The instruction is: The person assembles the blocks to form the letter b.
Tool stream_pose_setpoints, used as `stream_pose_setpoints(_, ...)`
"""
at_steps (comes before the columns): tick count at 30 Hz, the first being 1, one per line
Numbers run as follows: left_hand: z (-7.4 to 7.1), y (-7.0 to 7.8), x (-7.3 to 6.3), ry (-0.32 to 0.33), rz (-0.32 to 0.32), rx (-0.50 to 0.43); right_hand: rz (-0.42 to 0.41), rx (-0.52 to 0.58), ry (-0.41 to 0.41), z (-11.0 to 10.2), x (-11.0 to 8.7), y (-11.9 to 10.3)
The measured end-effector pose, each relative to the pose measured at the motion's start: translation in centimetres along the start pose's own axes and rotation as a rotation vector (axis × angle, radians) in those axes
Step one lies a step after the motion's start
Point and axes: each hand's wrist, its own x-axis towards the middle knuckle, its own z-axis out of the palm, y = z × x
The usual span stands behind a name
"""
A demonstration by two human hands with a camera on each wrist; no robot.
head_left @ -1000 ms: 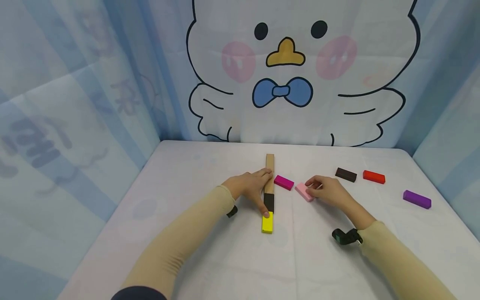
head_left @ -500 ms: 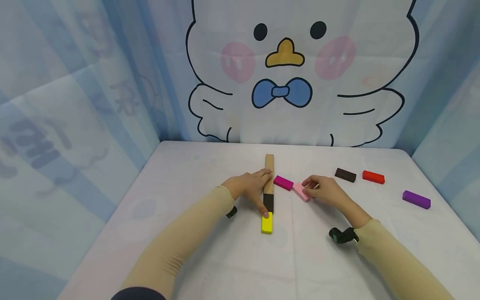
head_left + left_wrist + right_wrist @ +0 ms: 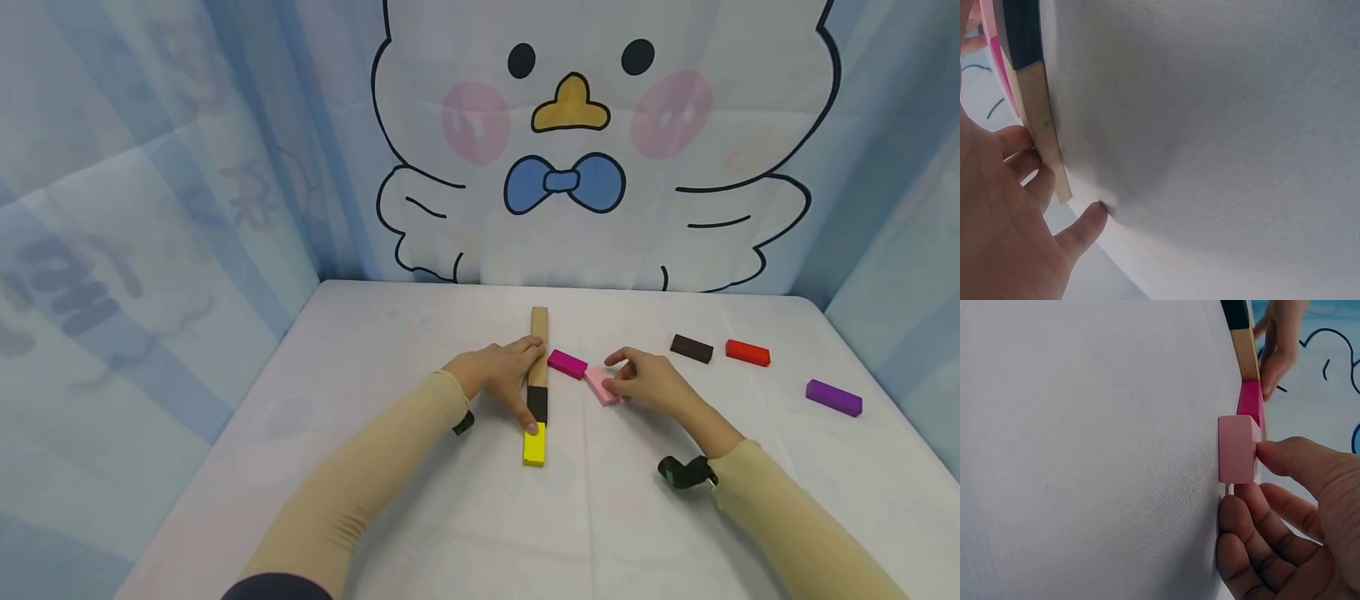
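In the head view, a straight row runs away from me: a yellow block [image 3: 534, 447], a black block [image 3: 537, 405] and a bare-wood stretch [image 3: 539, 323]. My left hand [image 3: 504, 373] rests along it, thumb at the yellow block and fingers by the wood. To the right, a magenta block [image 3: 567, 364] slants with one end beside the row. A pink block [image 3: 598, 385] meets its other end or nearly so. My right hand [image 3: 648, 379] touches the pink block with the thumb, as the right wrist view shows; its other fingers are loosely bent beside the block's end.
A dark brown block [image 3: 692, 349], a red block [image 3: 747, 352] and a purple block [image 3: 834, 398] lie to the right on the white-covered table [image 3: 375, 333]. Behind stands a printed curtain [image 3: 570, 242]. Each wrist carries a small black camera [image 3: 686, 472].
The pink block has slid left toward the magenta block and turned slightly. My right hand went left with it, and its index finger now lifts off. The left hand keeps its place.
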Motion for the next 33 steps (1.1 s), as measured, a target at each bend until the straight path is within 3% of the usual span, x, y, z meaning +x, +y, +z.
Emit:
stream_pose_setpoints(11,0.1,0.0,0.0,0.004,-0.006,0.004,0.006,-0.022,0.018,-0.2,0.1,0.6)
stream_pose_setpoints(28,0.1,-0.1,0.1,-0.001,-0.003,0.011,0.061,-0.157,0.192,-3.4,0.4,5.2)
stream_pose_setpoints(33,0.0,-0.1,0.1,-0.006,0.001,0.021,0.065,-0.176,0.28,-4.4,0.5,6.9)
